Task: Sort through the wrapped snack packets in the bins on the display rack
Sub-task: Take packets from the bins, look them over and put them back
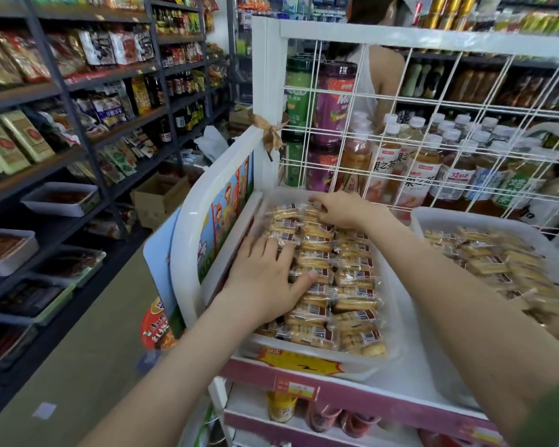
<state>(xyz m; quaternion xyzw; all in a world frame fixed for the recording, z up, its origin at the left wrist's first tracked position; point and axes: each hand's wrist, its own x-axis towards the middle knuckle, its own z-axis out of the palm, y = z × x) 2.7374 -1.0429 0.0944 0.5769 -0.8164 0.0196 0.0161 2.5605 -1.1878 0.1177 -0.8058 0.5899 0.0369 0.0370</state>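
Two hands in left bin (396, 301). Left hand (265, 272) flat, fingers spread, pressing packets (352, 275), likely steadying rows. Right hand (339, 209) fingers curled over far row; grip unclear, probably raking forward.

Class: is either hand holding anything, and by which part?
Left hand presses flat on the packets, holding nothing. Right hand curls over far packets; grip unclear.

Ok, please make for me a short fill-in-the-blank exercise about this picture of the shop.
The left hand and right hand both touch snack packets in the ____ of the two bins.
The right hand reaches ____ from the camera than the left.
Behind the white wire grid stand drink ____ with white caps.
Missing words: left; farther; bottles.
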